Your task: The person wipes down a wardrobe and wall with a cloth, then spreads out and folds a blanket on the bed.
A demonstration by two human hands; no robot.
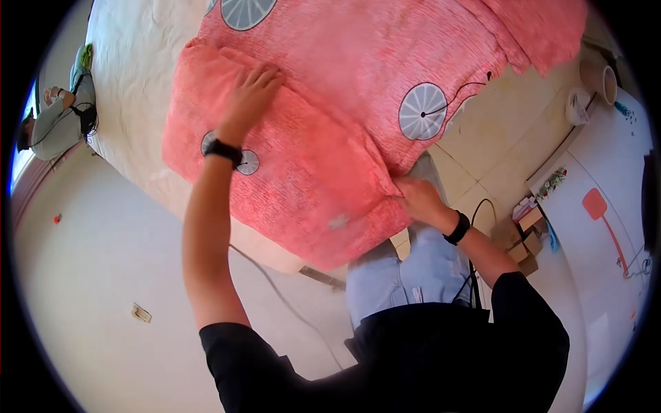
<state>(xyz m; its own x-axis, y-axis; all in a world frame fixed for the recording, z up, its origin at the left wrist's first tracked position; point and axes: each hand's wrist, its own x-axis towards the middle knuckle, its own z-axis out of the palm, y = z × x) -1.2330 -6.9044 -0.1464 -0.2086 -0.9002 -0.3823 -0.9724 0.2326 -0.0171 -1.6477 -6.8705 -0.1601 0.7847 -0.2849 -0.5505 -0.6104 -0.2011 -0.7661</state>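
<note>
A bed (138,82) with a pale sheet runs diagonally, its left edge sloping down to the near corner by the wearer's legs. The pink blanket (310,158) lies on it, spilling past the bed's right edge. Its folded part (296,206) has its long axis from upper left to lower right, roughly along the bed's left edge, the lower-right end pointing to the near corner. Another person (62,120) is beyond the bed's left edge. Cardboard boxes (516,241) stand on the right; any print on them is too small to read. The left hand (258,86) presses open-palmed on the folded part, fingers slightly spread. The right hand (418,198) grips the blanket's bunched edge near that lower-right end. Grey spoked discs (423,111) are printed on the blanket.
</note>
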